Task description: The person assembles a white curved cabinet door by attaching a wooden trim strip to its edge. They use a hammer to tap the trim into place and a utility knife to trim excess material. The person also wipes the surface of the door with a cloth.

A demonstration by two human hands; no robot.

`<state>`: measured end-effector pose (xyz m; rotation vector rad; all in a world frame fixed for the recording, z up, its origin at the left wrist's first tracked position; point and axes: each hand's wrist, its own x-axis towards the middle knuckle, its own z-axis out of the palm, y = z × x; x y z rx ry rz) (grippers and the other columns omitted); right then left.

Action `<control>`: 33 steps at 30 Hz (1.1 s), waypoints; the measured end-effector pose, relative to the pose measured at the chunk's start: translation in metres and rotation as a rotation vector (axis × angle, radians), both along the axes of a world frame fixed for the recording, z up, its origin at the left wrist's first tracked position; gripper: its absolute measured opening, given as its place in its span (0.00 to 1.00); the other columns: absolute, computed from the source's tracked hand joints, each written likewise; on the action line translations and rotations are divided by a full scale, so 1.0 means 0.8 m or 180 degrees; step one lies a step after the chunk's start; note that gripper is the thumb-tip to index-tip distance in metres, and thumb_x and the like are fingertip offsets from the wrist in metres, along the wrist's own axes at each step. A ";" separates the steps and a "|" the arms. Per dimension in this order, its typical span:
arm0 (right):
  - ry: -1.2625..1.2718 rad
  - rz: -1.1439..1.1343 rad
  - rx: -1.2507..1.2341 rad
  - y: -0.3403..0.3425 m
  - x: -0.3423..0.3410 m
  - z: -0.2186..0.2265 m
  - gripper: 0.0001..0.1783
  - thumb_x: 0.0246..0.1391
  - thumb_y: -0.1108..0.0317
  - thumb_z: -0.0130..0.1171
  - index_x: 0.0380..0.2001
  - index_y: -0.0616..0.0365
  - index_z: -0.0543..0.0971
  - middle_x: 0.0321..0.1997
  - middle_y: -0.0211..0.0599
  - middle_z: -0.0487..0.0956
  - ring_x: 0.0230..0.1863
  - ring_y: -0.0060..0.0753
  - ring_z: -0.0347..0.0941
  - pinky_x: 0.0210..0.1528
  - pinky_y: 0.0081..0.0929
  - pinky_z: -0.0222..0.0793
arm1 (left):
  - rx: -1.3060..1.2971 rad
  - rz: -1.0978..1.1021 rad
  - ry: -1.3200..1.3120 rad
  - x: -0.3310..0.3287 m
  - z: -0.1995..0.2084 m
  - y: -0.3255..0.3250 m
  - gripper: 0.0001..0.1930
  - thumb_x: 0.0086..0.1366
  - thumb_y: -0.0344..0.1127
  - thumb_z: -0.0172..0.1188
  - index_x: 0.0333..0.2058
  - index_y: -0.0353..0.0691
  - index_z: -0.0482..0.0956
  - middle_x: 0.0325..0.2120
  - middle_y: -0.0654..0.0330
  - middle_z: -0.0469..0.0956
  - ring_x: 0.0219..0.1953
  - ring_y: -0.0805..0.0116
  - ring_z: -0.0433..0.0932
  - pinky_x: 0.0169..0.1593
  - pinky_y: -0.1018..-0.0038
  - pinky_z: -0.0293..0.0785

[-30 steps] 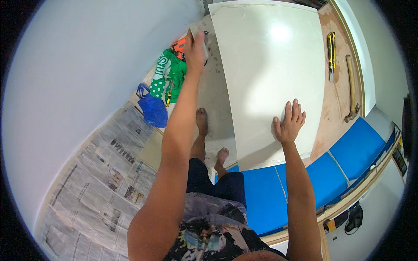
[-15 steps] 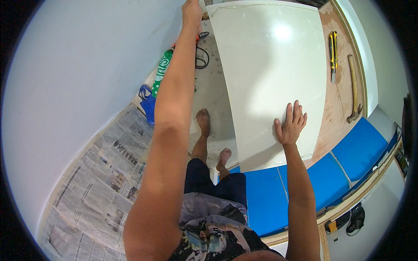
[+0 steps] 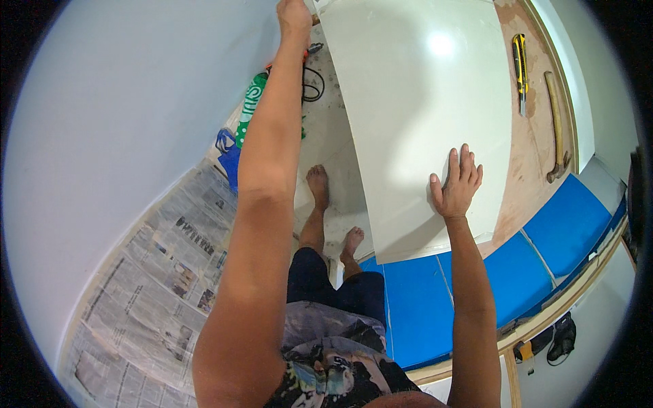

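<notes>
My right hand (image 3: 456, 184) lies flat, its fingers spread, on a large white sheet (image 3: 401, 163) near the sheet's near end. At the top edge of the view my left hand (image 3: 294, 20) is stretched far forward beside the wall, its back showing and its fingers curled. Most of those fingers are cut off by the frame. A small brown piece (image 3: 315, 20) shows right beside that hand; I cannot tell whether it is held. The sheet rests on a brown wooden board (image 3: 520, 156) and its near end overlaps blue panels.
A yellow-black utility knife (image 3: 520, 71) and a claw hammer (image 3: 557, 129) lie on the board at right. Blue panels (image 3: 415, 306) border it nearby. Newspaper (image 3: 156, 272) covers the lower left. Beyond my left arm are a green bag (image 3: 252, 105), a blue bag (image 3: 229, 163) and a black cable (image 3: 313, 87).
The view has shifted slightly, so the knife, hammer and sheet sit a little higher. My right hand stays flat on the sheet, and my left arm remains stretched forward.
</notes>
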<state>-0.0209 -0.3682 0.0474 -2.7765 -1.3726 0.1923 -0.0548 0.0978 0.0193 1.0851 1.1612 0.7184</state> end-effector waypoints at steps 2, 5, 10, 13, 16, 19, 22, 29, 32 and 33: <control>-0.0003 0.0019 0.0076 -0.003 0.000 0.000 0.40 0.60 0.40 0.48 0.70 0.48 0.60 0.76 0.43 0.53 0.74 0.51 0.49 0.73 0.60 0.34 | -0.0278 -0.0145 -0.0081 -0.007 0.009 -0.008 0.36 0.68 0.61 0.50 0.61 0.34 0.71 0.51 0.46 0.76 0.53 0.58 0.75 0.56 0.69 0.70; 0.0026 0.0072 0.0126 0.002 -0.001 -0.001 0.41 0.59 0.42 0.50 0.71 0.48 0.60 0.77 0.43 0.53 0.75 0.51 0.48 0.73 0.60 0.33 | 0.0135 -0.0315 -0.0550 -0.031 -0.052 -0.001 0.34 0.68 0.60 0.50 0.61 0.38 0.70 0.54 0.46 0.74 0.56 0.58 0.73 0.59 0.69 0.67; 0.0056 0.0016 0.0123 0.004 -0.002 0.001 0.41 0.58 0.44 0.52 0.71 0.47 0.59 0.77 0.42 0.52 0.75 0.50 0.46 0.73 0.60 0.32 | 0.0845 -0.0073 -0.0415 -0.032 -0.042 -0.035 0.30 0.71 0.52 0.49 0.53 0.25 0.73 0.49 0.52 0.77 0.47 0.61 0.76 0.54 0.68 0.70; 0.0094 0.0009 0.0205 0.006 -0.002 0.006 0.41 0.58 0.44 0.52 0.71 0.46 0.59 0.77 0.42 0.52 0.75 0.49 0.46 0.73 0.60 0.32 | 0.0409 -0.0215 -0.0810 -0.041 -0.040 -0.046 0.31 0.72 0.52 0.48 0.54 0.24 0.72 0.49 0.52 0.77 0.47 0.61 0.76 0.55 0.67 0.69; 0.0066 0.0007 0.0192 0.005 -0.003 0.004 0.41 0.58 0.44 0.52 0.71 0.46 0.59 0.76 0.41 0.53 0.75 0.49 0.46 0.73 0.60 0.32 | 0.0266 -0.0136 -0.0835 -0.049 -0.033 -0.074 0.32 0.72 0.54 0.48 0.54 0.25 0.72 0.48 0.51 0.78 0.48 0.61 0.75 0.55 0.67 0.69; 0.0027 0.0014 0.0158 0.004 -0.001 0.001 0.41 0.58 0.43 0.52 0.71 0.46 0.59 0.76 0.41 0.53 0.75 0.49 0.46 0.73 0.60 0.32 | 0.0524 -0.0184 -0.0546 -0.058 -0.024 -0.091 0.32 0.72 0.54 0.47 0.56 0.24 0.71 0.50 0.49 0.77 0.50 0.60 0.74 0.56 0.67 0.68; 0.0033 0.0009 0.0208 0.002 -0.003 0.002 0.40 0.58 0.43 0.52 0.70 0.46 0.60 0.76 0.41 0.54 0.75 0.49 0.47 0.73 0.60 0.32 | 0.0667 -0.0229 -0.0250 -0.073 -0.013 -0.124 0.33 0.72 0.53 0.46 0.58 0.24 0.69 0.52 0.47 0.76 0.53 0.58 0.73 0.58 0.67 0.66; -0.0018 -0.0007 0.0193 0.004 -0.003 0.005 0.40 0.58 0.42 0.51 0.69 0.47 0.62 0.76 0.40 0.54 0.75 0.49 0.47 0.73 0.59 0.33 | 0.0888 -0.0349 0.0031 -0.097 0.009 -0.174 0.33 0.74 0.52 0.42 0.62 0.25 0.65 0.57 0.43 0.73 0.60 0.54 0.70 0.63 0.66 0.61; -0.0017 0.0012 0.0208 0.003 -0.003 0.005 0.40 0.58 0.41 0.51 0.69 0.47 0.62 0.76 0.40 0.54 0.75 0.49 0.48 0.74 0.59 0.33 | 0.0857 -0.0371 0.0166 -0.102 0.007 -0.178 0.34 0.73 0.53 0.42 0.60 0.24 0.67 0.56 0.42 0.74 0.58 0.54 0.71 0.61 0.66 0.63; -0.0007 -0.0002 0.0204 0.002 -0.004 0.004 0.40 0.58 0.41 0.50 0.69 0.47 0.62 0.76 0.40 0.54 0.75 0.49 0.48 0.74 0.60 0.33 | 0.0846 -0.0334 0.0344 -0.103 0.011 -0.184 0.34 0.73 0.54 0.42 0.60 0.24 0.68 0.55 0.42 0.74 0.56 0.54 0.72 0.61 0.66 0.63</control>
